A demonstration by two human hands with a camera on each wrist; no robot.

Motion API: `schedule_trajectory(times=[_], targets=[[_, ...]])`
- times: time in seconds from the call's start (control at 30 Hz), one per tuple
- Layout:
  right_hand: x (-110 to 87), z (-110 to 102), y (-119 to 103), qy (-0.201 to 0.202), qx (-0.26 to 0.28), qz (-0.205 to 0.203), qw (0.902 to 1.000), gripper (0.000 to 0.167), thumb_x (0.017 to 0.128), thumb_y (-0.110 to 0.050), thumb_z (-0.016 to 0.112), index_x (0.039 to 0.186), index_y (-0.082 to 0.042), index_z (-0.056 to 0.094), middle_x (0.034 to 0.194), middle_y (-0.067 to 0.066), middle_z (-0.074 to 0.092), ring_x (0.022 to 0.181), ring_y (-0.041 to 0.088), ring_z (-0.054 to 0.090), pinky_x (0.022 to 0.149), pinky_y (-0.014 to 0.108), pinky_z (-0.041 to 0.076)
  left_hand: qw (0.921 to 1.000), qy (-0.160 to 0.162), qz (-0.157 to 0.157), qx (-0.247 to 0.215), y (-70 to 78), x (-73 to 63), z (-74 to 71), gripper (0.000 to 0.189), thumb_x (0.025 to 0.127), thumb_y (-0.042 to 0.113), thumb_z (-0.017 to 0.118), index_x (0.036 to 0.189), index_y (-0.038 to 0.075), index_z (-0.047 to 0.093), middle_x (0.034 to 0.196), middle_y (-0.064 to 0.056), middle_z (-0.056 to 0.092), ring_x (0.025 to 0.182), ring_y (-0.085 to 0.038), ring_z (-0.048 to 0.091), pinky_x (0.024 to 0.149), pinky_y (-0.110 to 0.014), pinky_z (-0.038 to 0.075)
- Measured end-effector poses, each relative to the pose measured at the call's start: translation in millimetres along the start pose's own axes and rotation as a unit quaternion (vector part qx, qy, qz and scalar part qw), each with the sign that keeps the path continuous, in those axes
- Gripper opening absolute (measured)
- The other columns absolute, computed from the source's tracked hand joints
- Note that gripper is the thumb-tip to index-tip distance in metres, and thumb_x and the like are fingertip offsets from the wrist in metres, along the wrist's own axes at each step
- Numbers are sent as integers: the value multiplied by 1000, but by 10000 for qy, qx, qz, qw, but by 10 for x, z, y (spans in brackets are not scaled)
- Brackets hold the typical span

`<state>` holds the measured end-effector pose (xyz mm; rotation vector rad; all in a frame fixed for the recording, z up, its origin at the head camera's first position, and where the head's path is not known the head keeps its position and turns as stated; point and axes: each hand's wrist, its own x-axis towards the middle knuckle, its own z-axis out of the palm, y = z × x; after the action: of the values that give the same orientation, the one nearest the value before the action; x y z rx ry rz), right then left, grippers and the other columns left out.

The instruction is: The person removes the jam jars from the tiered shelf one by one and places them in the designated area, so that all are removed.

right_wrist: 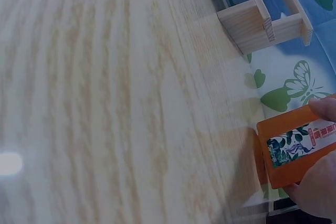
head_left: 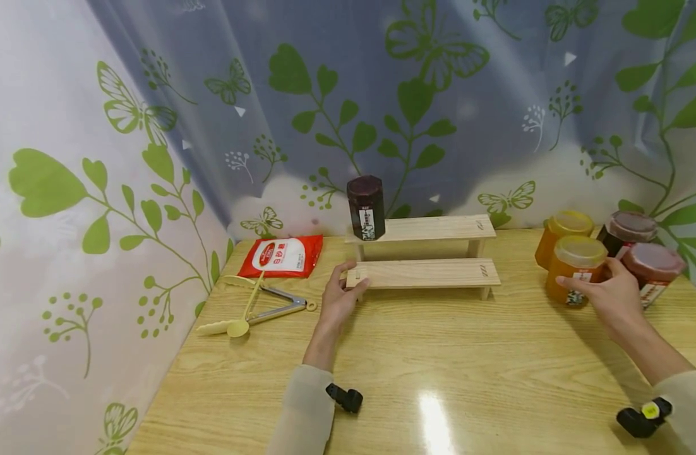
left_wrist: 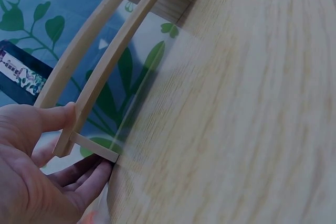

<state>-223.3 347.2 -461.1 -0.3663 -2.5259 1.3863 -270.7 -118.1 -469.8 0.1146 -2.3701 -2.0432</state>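
My left hand point(head_left: 340, 296) grips the left end of the lower step of a two-tier wooden rack point(head_left: 427, 273), thumb on top and fingers around the end leg in the left wrist view. A dark jar point(head_left: 366, 208) with a label stands at the left end of the upper step. Over at the right, my right hand point(head_left: 616, 297) holds an orange jar point(head_left: 575, 272) with a yellowish lid, thumb on its near side. The right wrist view shows this jar's label point(right_wrist: 302, 142) between thumb and fingers.
Behind the held jar stand another orange jar point(head_left: 564, 230) and a dark jar point(head_left: 626, 230); a reddish jar point(head_left: 654, 268) is right beside the hand. Left of the rack lie a red and white packet point(head_left: 282, 256), tongs point(head_left: 276, 311) and a small yellow spoon point(head_left: 238, 327). A patterned curtain hangs behind.
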Motion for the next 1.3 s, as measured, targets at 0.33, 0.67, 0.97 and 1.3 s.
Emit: schedule_trajectory(times=[0.33,0.67,0.97,1.3], targets=[[22,-26,8,-245,192,-124,9994,95,92,-33,81,160,4,26,128,-1,50,106,4,46,73,8,40,10000,20,-5,-36,19,4,-6,52,98,15,74,147,20,56,119,-19,68,95,-23,64,79,-37,49],[53,-57,-49,-413,443,-399,9974,84,93,-22,81,153,3,28,119,-16,45,100,-5,44,76,8,41,10000,28,-42,55,5,10,-20,52,99,18,74,148,22,55,122,-18,67,94,-21,61,79,-37,49],[71,-168,-213,-478,658,-452,9957,88,98,-21,76,164,-5,21,132,-12,48,100,-5,46,72,9,44,9999,-12,-37,-96,-3,18,-18,57,99,17,73,152,19,51,125,-20,67,97,-22,62,83,-44,50],[85,-272,-382,-526,1195,-583,9897,59,102,-21,69,149,-36,38,138,-24,48,138,6,38,106,9,31,10000,-23,-23,-9,-8,13,-2,53,99,18,74,148,21,55,120,-18,67,96,-21,62,80,-37,49]])
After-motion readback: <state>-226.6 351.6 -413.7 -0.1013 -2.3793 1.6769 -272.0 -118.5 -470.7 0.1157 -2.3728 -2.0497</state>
